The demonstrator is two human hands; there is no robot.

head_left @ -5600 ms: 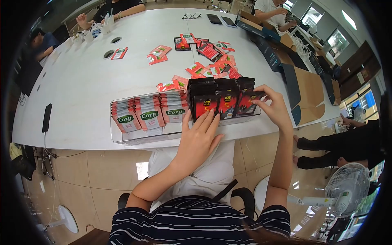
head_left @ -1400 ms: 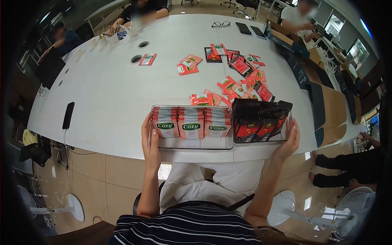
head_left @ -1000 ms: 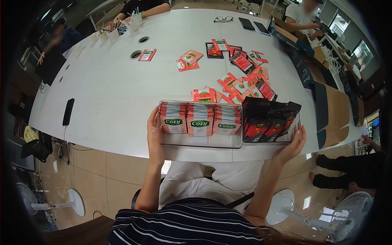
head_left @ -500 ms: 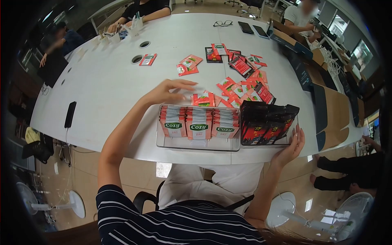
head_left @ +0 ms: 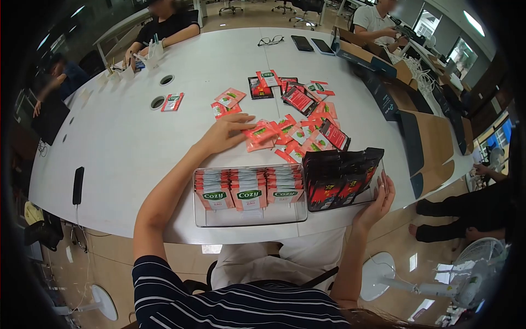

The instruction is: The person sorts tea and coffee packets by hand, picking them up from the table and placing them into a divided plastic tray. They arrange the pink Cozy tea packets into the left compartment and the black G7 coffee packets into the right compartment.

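Observation:
My left hand (head_left: 224, 133) reaches past the clear boxes with its fingers stretched out. Its fingertips touch a pink sachet (head_left: 262, 132) at the near-left edge of a loose pile. Below that arm is a clear box (head_left: 249, 223) with upright rows of pink Cozy sachets (head_left: 251, 194). Against its right side stands a second clear box (head_left: 341, 208), packed with black-and-red sachets (head_left: 342, 175) and set at a slight angle. My right hand (head_left: 378, 202) holds this box by its right wall, thumb and fingers around the edge.
Loose pink and black sachets (head_left: 300, 100) lie scattered beyond the boxes. One pink sachet (head_left: 172, 102) sits by the cable holes. Open cardboard boxes (head_left: 427, 148) line the right edge. Glasses (head_left: 271, 40) and phones (head_left: 302, 43) lie at the back. Another person (head_left: 170, 27) sits across the table.
My left hand has come down from above the table onto the pink sachets. My right hand stays at the black sachets' box, which has turned slightly. The whole view has shifted with my head.

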